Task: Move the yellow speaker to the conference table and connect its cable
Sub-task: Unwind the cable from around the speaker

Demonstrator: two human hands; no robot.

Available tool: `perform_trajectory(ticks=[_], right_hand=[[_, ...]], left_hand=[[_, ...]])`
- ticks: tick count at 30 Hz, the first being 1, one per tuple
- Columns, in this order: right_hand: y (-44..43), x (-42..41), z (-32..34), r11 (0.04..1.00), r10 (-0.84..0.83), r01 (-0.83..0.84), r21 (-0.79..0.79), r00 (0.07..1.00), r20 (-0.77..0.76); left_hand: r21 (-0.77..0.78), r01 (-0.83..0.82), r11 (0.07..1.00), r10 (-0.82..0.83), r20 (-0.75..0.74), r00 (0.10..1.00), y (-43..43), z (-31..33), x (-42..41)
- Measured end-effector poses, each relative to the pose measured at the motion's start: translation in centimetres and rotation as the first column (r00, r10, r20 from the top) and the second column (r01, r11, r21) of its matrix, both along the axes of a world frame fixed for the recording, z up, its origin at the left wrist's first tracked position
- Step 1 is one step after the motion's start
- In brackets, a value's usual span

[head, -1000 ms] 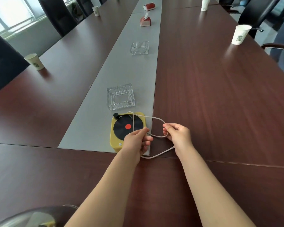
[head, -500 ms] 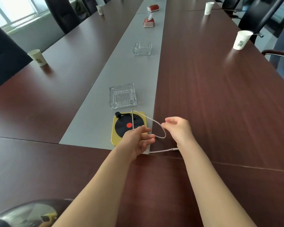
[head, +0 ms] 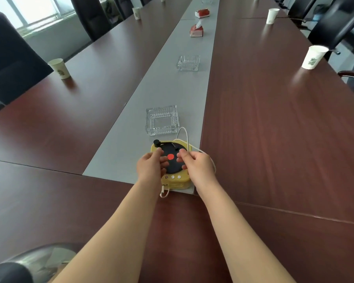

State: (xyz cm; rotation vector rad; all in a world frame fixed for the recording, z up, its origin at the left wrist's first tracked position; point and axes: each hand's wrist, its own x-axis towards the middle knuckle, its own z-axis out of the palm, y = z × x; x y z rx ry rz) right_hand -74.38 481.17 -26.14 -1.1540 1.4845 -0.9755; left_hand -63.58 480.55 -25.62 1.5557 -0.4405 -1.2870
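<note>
Head view gives us one yellow speaker, shaped like a small record player with a black disc and a red centre, sitting at the near end of the grey centre strip of the conference table. One white cable loops up behind the speaker's far edge, runs round our right hand and shows again as a short end with a plug just below the speaker's near left corner, by our left wrist. Whether that plug is seated in the speaker we cannot tell.

Both our hands hover over the disc. Our left hand has its fingers loosely curled with the thumb near the black knob at the far left corner; what it grips, if anything, we cannot make out. Our right hand is pinched closed on the cable where it passes the speaker's right side.

We count two glass ashtrays on the strip: the near ashtray just beyond the speaker, the far ashtray well beyond that. Nothing shows through either. Two red tissue boxes follow, the nearer box with a white tissue standing out of its top, the farther box too blurred to read. We count four paper cups clearly: left cup, far left cup, right cup, far right cup. Their insides are hidden from us.
</note>
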Motion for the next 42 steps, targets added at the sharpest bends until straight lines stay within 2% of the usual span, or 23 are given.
perform_trajectory(ticks=[4, 8, 13, 18, 22, 25, 28, 31, 33, 38, 42], right_hand=[[0.1, -0.4, -0.2, 0.999, -0.012, 0.006, 0.046, 0.989, 0.146], [0.0, -0.6, -0.9, 0.997, -0.008, -0.005, 0.076, 0.985, 0.172], [0.1, -1.6, -0.4, 0.989, 0.087, -0.115, 0.096, 0.964, 0.252], [0.0, -2.9, 0.0, 0.985, 0.141, -0.164, 0.051, 0.94, 0.31], [-0.3, -5.0, 0.8, 0.999, 0.039, -0.049, 0.022, 0.944, 0.329], [-0.7, -7.0, 1.6, 0.999, -0.036, 0.045, -0.026, 0.958, 0.284], [-1.1, -8.7, 2.2, 0.996, -0.049, 0.059, -0.063, 0.987, 0.156], [-1.8, -10.4, 2.2, 0.981, -0.164, 0.166, -0.1, 0.986, 0.025], [-2.3, -11.6, 1.8, 0.97, -0.223, 0.222, -0.099, 0.975, 0.0], [-2.9, -14.5, 0.1, 0.967, -0.251, 0.248, -0.051, 0.966, -0.054], [-2.7, -15.7, -2.0, 0.969, -0.244, 0.245, 0.031, 0.969, -0.025]], left_hand=[[-0.056, 0.157, 0.986, -0.164, -0.155, 0.974, 0.4, 0.0, -0.7], [-0.085, 0.291, 0.953, -0.3, -0.144, 0.943, 0.0, 0.2, -1.4], [-0.104, 0.411, 0.905, -0.42, -0.084, 0.904, -0.5, 0.1, -1.6], [-0.121, 0.439, 0.89, -0.448, -0.058, 0.892, -1.1, 0.5, -2.2], [-0.13, 0.394, 0.91, -0.404, -0.06, 0.913, -2.3, 0.6, -3.2], [-0.115, 0.371, 0.921, -0.379, -0.062, 0.923, -2.9, 0.9, -4.6], [-0.128, 0.347, 0.929, -0.358, -0.077, 0.931, -3.3, 1.2, -7.0], [-0.116, 0.326, 0.938, -0.337, -0.096, 0.937, -3.6, 0.9, -9.8], [-0.099, 0.346, 0.933, -0.354, -0.089, 0.931, -3.7, 0.6, -11.7], [-0.072, 0.421, 0.904, -0.427, -0.174, 0.887, -3.6, -0.8, -14.9], [-0.021, 0.4, 0.916, -0.393, -0.236, 0.888, -3.4, -3.3, -16.7]])
